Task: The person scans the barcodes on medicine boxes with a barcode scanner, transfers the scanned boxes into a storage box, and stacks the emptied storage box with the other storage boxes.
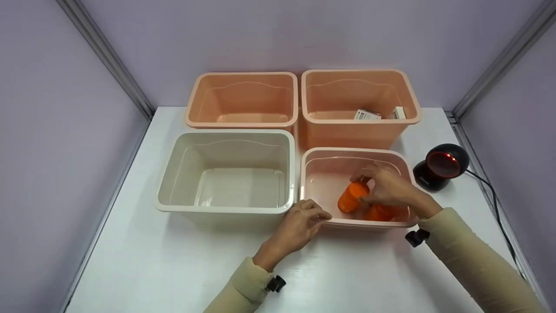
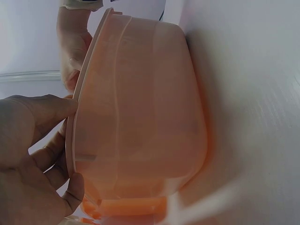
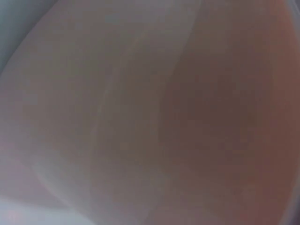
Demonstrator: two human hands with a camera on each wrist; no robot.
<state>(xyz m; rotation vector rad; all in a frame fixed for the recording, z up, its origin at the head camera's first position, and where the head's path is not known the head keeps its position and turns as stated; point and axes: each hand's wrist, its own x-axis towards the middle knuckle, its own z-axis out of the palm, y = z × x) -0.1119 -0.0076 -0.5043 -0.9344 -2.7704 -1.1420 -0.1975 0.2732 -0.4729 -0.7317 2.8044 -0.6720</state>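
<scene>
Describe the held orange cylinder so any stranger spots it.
On the white table, find the pink bin right of the white bin. Inside, the right hand grips the orange cylinder, its round end visible, unlike the orange item partly hidden by that hand.

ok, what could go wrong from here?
1. The right hand has the tilted orange cylinder beside a second orange item; lifting or turning it might knock that item.
2. The black scanner stands close to the pink bin, and its cable runs down that side; a wide swing of the right arm could bump or snag either.
3. The right wrist view is blurred and doesn't show the grasp, so a slip might be missed there.
</scene>
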